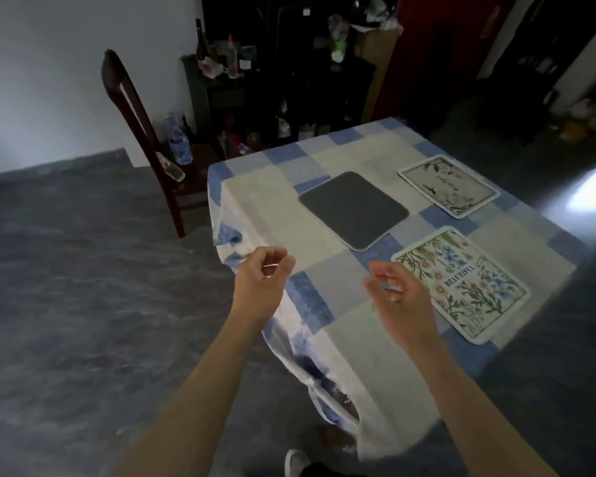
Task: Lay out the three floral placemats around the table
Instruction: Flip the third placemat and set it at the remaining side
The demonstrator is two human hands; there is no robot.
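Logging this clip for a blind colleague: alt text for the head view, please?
Two empty hands, left hand and right hand, hover over a checked tablecloth bearing two floral placemats and a dark grey mat.

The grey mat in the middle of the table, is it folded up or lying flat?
Lying flat. The grey mat is spread open on the checked tablecloth, all four rounded corners showing, with no crease or doubled layer.

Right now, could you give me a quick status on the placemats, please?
Left hand and right hand empty. Two floral placemats face up; grey mat in the middle. Nothing in the way.
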